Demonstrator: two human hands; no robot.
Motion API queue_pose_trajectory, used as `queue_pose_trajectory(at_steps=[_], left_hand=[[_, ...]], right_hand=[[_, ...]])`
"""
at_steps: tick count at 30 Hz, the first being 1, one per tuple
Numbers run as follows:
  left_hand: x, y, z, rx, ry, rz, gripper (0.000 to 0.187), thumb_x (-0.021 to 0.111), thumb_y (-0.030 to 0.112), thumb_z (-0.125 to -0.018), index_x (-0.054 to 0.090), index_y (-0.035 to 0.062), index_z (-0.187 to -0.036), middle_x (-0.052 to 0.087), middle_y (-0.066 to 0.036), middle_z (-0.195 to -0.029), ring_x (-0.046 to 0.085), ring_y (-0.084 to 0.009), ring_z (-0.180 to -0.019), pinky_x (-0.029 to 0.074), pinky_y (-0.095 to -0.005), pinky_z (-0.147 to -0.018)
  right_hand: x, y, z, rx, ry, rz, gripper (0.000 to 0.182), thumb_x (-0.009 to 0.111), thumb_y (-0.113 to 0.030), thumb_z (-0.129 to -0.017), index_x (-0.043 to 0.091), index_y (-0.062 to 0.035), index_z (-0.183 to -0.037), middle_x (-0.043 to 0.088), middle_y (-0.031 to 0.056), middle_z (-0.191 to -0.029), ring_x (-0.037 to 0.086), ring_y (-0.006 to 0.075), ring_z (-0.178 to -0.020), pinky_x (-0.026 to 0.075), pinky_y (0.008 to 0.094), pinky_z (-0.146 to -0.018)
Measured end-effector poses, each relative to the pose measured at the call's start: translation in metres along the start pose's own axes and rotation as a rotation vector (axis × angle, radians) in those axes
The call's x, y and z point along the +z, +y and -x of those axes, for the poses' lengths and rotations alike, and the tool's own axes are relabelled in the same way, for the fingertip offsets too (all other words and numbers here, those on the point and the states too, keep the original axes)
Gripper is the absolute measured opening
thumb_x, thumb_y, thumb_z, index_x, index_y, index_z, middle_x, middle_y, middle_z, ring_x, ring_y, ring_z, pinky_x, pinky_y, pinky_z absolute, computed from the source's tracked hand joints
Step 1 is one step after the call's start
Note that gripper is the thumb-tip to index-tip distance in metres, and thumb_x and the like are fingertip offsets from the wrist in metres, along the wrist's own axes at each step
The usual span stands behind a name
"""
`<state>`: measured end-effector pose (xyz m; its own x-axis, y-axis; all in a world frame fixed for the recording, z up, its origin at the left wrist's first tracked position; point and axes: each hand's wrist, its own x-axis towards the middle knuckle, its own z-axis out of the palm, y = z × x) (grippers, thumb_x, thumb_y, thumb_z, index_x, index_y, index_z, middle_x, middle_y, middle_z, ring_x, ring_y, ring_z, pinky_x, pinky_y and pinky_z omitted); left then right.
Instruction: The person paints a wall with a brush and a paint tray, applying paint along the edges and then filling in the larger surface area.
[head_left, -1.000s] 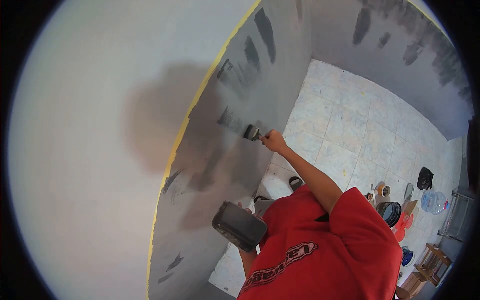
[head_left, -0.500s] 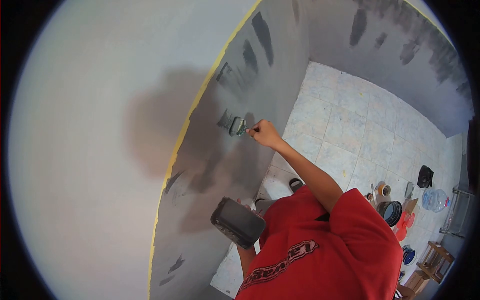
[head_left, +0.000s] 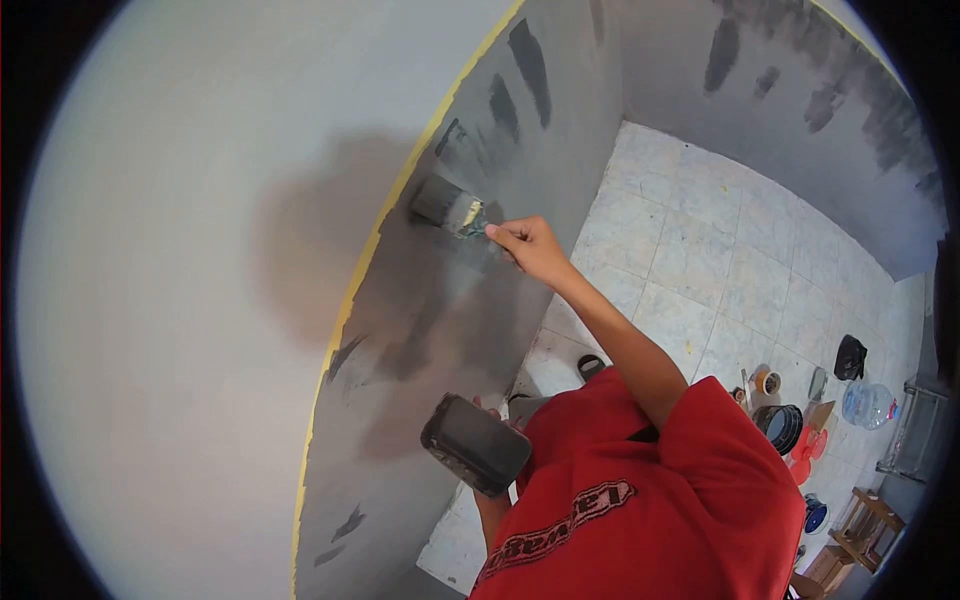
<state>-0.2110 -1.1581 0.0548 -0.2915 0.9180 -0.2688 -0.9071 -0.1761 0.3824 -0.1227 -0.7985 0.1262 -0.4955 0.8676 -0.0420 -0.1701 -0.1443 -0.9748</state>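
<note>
My right hand (head_left: 528, 248) is closed round the handle of a wide paintbrush (head_left: 450, 208). The brush's dark bristles lie against the grey lower part of the wall (head_left: 480, 320), just right of the yellow tape (head_left: 366, 262). Dark paint strokes mark the wall above and below the brush. Lower down, my left hand (head_left: 490, 412) holds a dark paint tray (head_left: 476, 444) from beneath; only some of its fingers show past the tray's edge.
On the tiled floor (head_left: 690, 240) at the right are a black bucket (head_left: 778, 428), a tape roll (head_left: 768, 382), a black bag (head_left: 850, 357), red lids (head_left: 808, 455), a water bottle (head_left: 868, 406) and a wooden stool (head_left: 866, 530). Another grey wall (head_left: 760, 130) stands at the back.
My right hand and the brush have moved up and slightly left or right along the wall, the bristles now nearer the yellow tape. My left hand and the tray stay in place.
</note>
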Motion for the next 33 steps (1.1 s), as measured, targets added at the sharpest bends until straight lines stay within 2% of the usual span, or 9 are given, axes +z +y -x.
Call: queue_pose_trajectory(at_steps=[8,10,12,14,17,19,21,27,33], left_hand=[[-0.035,0.001,0.005,-0.042,0.028,0.078,0.060,0.049,0.041,-0.104,0.033,0.0169,-0.157,0.061,-0.010,-0.126,0.061,-0.0314,-0.111,0.046,-0.0549,-0.102],[-0.040,-0.003,0.006,0.050,-0.013,-0.273,0.060,0.049,0.041,-0.104,0.032,0.0172,-0.157,0.061,-0.011,-0.126,0.061,-0.0314,-0.111,0.046,-0.0546,-0.102],[-0.037,-0.004,0.008,0.057,0.000,-0.277,0.060,0.048,0.041,-0.105,0.032,0.0176,-0.157,0.061,-0.011,-0.125,0.061,-0.0313,-0.111,0.046,-0.0542,-0.102],[-0.033,-0.001,0.007,-0.019,0.062,0.065,0.059,0.047,0.040,-0.105,0.031,0.0180,-0.158,0.061,-0.011,-0.125,0.061,-0.0310,-0.110,0.046,-0.0537,-0.102],[0.014,-0.005,0.009,-0.044,0.071,0.133,0.058,0.046,0.039,-0.106,0.031,0.0193,-0.158,0.061,-0.011,-0.124,0.061,-0.0307,-0.109,0.046,-0.0531,-0.102],[-0.041,-0.004,0.005,0.170,0.054,-0.859,0.057,0.045,0.039,-0.106,0.032,0.0197,-0.158,0.062,-0.010,-0.125,0.061,-0.0306,-0.107,0.047,-0.0526,-0.101],[-0.053,-0.004,0.005,0.271,0.037,-1.279,0.056,0.045,0.038,-0.106,0.033,0.0201,-0.157,0.062,-0.010,-0.125,0.062,-0.0304,-0.106,0.048,-0.0521,-0.100],[-0.049,-0.007,0.014,0.036,0.179,0.064,0.055,0.046,0.038,-0.106,0.037,0.0189,-0.156,0.062,-0.010,-0.126,0.062,-0.0304,-0.105,0.048,-0.0509,-0.099],[-0.030,-0.009,0.015,0.007,0.079,0.087,0.059,0.051,0.040,-0.103,0.036,0.0165,-0.156,0.062,-0.011,-0.126,0.062,-0.0317,-0.106,0.047,-0.0521,-0.101]], right_hand=[[0.013,0.104,-0.009,0.048,0.101,0.159,0.051,0.069,-0.044,-0.096,0.069,0.0003,-0.071,0.053,0.0000,-0.055,0.046,0.0079,-0.047,0.037,0.0272,-0.046],[0.010,0.113,-0.013,0.014,0.103,0.221,0.051,0.069,-0.044,-0.096,0.070,0.0007,-0.072,0.053,0.0006,-0.054,0.047,0.0081,-0.048,0.038,0.0281,-0.046],[0.008,0.114,-0.012,0.017,0.113,0.258,0.051,0.069,-0.044,-0.096,0.069,0.0008,-0.071,0.054,0.0010,-0.054,0.048,0.0082,-0.048,0.038,0.0289,-0.047],[0.009,0.113,-0.009,0.052,0.133,0.272,0.051,0.070,-0.043,-0.095,0.068,0.0008,-0.070,0.054,0.0014,-0.054,0.048,0.0083,-0.049,0.039,0.0295,-0.047],[0.009,0.117,-0.007,0.004,0.146,0.277,0.052,0.070,-0.043,-0.095,0.065,0.0010,-0.067,0.053,0.0012,-0.053,0.048,0.0086,-0.049,0.039,0.0295,-0.048],[0.006,0.124,-0.008,0.026,0.136,0.309,0.053,0.069,-0.043,-0.095,0.064,0.0007,-0.065,0.053,0.0013,-0.052,0.047,0.0090,-0.049,0.039,0.0300,-0.048],[0.006,0.126,-0.008,0.031,0.142,0.331,0.054,0.069,-0.043,-0.095,0.063,0.0005,-0.064,0.052,0.0014,-0.052,0.046,0.0093,-0.049,0.039,0.0307,-0.049],[0.004,0.146,-0.006,0.003,0.152,0.377,0.054,0.068,-0.046,-0.094,0.067,0.0006,-0.067,0.054,0.0033,-0.051,0.049,0.0110,-0.049,0.042,0.0321,-0.050],[0.003,0.143,0.000,0.059,0.161,0.360,0.052,0.067,-0.048,-0.094,0.074,0.0006,-0.076,0.059,0.0056,-0.053,0.055,0.0138,-0.049,0.045,0.0328,-0.051]])
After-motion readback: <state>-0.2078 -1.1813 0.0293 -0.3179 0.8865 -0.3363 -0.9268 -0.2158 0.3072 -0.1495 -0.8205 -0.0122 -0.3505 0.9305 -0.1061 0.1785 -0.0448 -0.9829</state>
